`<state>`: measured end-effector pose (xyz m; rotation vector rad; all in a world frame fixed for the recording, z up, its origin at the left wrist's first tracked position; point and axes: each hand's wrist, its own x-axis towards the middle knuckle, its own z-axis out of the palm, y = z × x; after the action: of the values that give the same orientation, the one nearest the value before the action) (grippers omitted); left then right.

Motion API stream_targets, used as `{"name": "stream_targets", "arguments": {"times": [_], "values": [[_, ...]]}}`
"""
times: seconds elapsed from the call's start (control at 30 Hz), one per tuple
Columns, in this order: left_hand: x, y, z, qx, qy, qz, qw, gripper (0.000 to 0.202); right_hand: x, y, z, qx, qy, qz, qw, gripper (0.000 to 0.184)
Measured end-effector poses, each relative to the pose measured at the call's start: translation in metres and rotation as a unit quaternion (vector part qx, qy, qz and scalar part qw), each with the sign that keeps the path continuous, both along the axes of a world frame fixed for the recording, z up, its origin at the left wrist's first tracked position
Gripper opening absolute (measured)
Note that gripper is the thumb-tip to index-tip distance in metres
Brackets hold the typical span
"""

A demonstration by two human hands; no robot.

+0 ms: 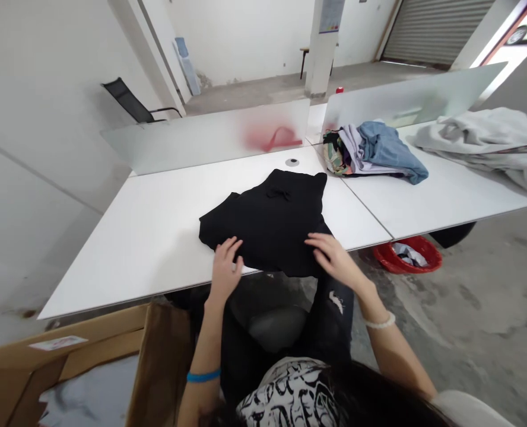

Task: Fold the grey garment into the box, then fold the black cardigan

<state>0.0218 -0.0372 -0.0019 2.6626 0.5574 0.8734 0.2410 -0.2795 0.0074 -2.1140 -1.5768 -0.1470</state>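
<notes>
Spread on the white table (148,219) is a pair of black shorts (272,225), with a small tied drawstring near the far edge. Its near edge reaches the table's front edge and hangs slightly over it. My left hand (227,267) lies at the near left edge of the cloth, fingers apart and touching it. On the near right side, my right hand (335,259) rests its spread fingertips on the fabric. Neither hand grips the cloth. Part of the right edge is hidden under my right hand.
A pile of folded clothes (379,148) lies right of the shorts, with a pale cloth heap (490,142) beyond. Frosted dividers (178,136) line the table's back. A cardboard box (161,362) stands at lower left, and a red-lined bin (383,259) sits below right.
</notes>
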Motion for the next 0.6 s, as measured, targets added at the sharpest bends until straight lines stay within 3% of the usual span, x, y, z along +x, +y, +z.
{"name": "stream_targets", "arguments": {"times": [0.07, 0.13, 0.2, 0.27, 0.33, 0.43, 0.6], "values": [[-0.004, 0.024, -0.004, -0.013, 0.003, 0.062, 0.998, 0.046, -0.024, -0.005, -0.015, -0.045, -0.017, 0.021, 0.999, 0.062], [-0.006, 0.043, -0.009, -0.033, 0.035, 0.1, 0.994, 0.048, -0.036, -0.006, -0.031, -0.069, -0.036, -0.003, 0.997, 0.071], [-0.007, 0.053, -0.01, -0.048, 0.056, 0.108, 0.991, 0.042, -0.037, -0.003, -0.038, -0.063, -0.031, -0.03, 0.997, 0.066], [-0.006, 0.057, -0.003, -0.049, 0.052, 0.106, 0.992, 0.033, -0.027, -0.001, -0.03, -0.039, -0.001, -0.035, 0.999, 0.056], [-0.006, 0.057, 0.015, -0.048, 0.034, 0.112, 0.992, 0.03, -0.011, 0.001, -0.005, 0.003, 0.031, -0.038, 0.999, 0.051], [-0.003, 0.054, 0.065, -0.035, -0.019, 0.114, 0.993, 0.028, 0.015, 0.003, 0.054, 0.095, 0.031, -0.069, 0.993, 0.048], [-0.004, 0.037, 0.193, 0.069, -0.156, 0.054, 0.984, 0.024, 0.038, 0.012, 0.173, 0.266, -0.074, -0.126, 0.953, 0.03]]}}
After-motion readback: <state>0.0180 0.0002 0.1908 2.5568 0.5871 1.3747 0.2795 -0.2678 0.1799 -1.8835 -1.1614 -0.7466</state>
